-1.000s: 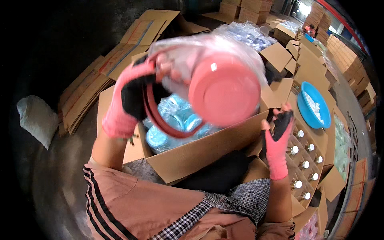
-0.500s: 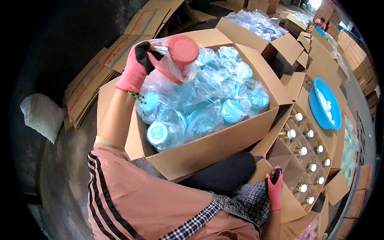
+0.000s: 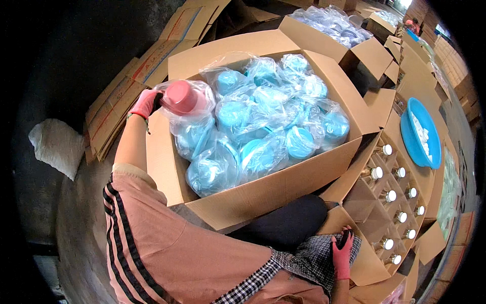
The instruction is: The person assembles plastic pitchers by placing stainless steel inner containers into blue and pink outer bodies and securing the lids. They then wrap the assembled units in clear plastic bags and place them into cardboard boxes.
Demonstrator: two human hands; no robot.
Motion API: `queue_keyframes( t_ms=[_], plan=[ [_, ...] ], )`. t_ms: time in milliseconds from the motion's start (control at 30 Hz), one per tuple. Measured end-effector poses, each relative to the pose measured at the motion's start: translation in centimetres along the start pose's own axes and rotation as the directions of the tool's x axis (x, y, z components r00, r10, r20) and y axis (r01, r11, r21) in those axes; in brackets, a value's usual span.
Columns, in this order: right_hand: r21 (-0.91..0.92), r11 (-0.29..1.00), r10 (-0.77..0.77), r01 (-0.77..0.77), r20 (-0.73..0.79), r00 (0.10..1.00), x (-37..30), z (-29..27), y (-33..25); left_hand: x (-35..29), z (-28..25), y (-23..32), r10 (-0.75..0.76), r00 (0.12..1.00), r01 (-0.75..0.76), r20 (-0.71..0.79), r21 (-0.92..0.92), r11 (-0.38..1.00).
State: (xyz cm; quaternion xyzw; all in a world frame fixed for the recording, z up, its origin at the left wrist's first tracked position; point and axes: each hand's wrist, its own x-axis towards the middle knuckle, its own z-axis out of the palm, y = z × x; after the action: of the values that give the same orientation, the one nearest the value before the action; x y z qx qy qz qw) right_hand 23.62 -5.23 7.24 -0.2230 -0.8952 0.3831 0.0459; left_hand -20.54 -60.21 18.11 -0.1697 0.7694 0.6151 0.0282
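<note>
My left hand [image 3: 146, 103], in a pink and black glove, is closed on the side of a bagged pink plastic container [image 3: 183, 97]. The container has a round, smooth end facing up, and clear film wraps it. It rests at the left corner of a large open cardboard box [image 3: 263, 187], against several bagged light blue plastic containers [image 3: 234, 114] that fill the box. My right hand [image 3: 342, 253], gloved alike, lies low by the checked apron cloth [image 3: 314, 256] and a box flap, fingers loosely bent and apart, with nothing seen in it.
At right stands a divided carton [image 3: 364, 213] of white-capped glass bottles [image 3: 390, 196]. Above it sits a blue basin [image 3: 409, 129] with small white pieces. Flattened cardboard [image 3: 114, 101] leans at left near a white sack [image 3: 56, 147]. Another box of bagged items [image 3: 331, 28] stands behind.
My left hand has moved left and down, bringing the pink container from above the blue ones to the box's left corner. My right hand has shifted slightly down.
</note>
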Motion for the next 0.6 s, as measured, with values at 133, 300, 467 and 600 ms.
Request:
queue_keyframes(
  t_ms=[133,300,467,600],
  plan=[
    [-0.021,1.000,-0.011,0.011,0.018,1.000,0.0,0.1,-0.5,2.9,0.7,-5.2,0.250,0.968,-0.231,-0.014,0.340,0.912],
    [-0.312,0.950,-0.038,0.037,0.003,0.999,-1.5,-1.1,-2.9,3.2,7.3,-8.6,0.240,0.845,0.023,-0.478,0.481,0.876],
    [-0.314,0.940,0.067,-0.135,-0.217,0.974,-5.5,-4.2,-0.2,3.1,8.2,-8.6,0.201,0.794,0.119,-0.574,0.470,0.875],
    [-0.471,0.851,0.133,-0.231,-0.232,0.964,-8.5,-2.4,-0.2,6.2,12.3,-9.5,0.525,0.753,0.034,-0.396,0.820,0.571]
  ],
)
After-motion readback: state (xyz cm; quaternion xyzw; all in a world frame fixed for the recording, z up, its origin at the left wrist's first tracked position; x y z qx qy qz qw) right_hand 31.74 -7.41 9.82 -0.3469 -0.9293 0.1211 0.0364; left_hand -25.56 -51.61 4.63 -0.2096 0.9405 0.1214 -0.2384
